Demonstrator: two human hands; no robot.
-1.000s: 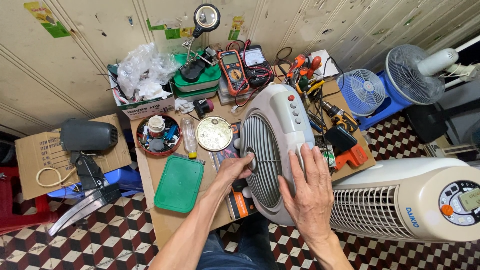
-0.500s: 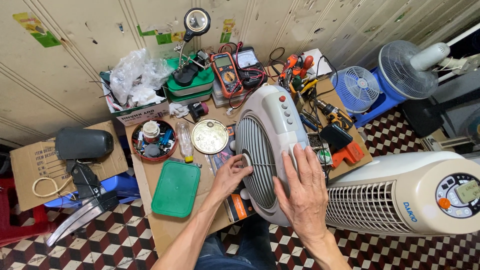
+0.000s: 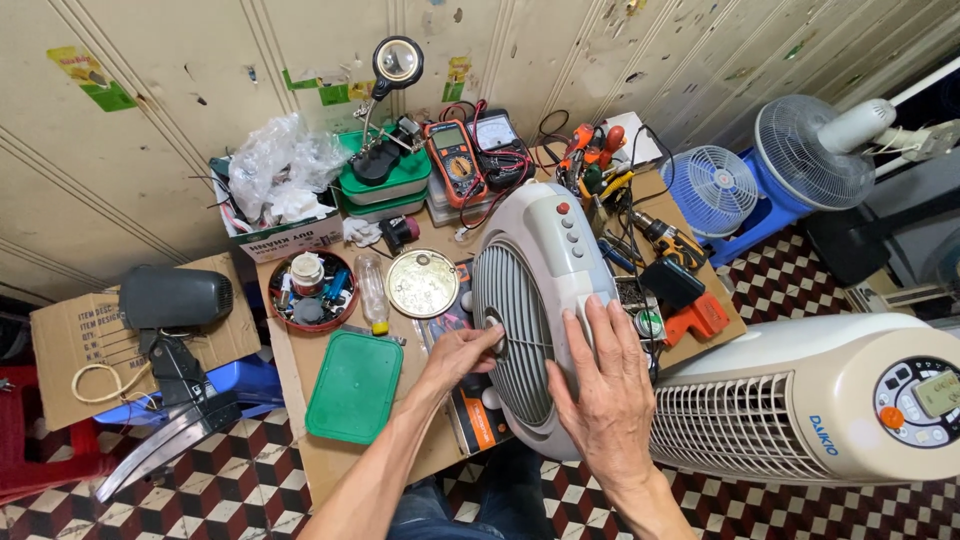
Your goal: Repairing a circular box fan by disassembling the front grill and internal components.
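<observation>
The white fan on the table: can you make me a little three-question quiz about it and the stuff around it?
1. True or false: both hands touch the white box fan.
2. Which hand lies flat on the fan's side edge: the left hand or the right hand?
3. What lies just left of the left forearm: a) the green tray, b) a red bucket, c) a yellow ladder?

Key
1. True; the left fingers rest on the front grille.
2. The right hand.
3. a
</observation>
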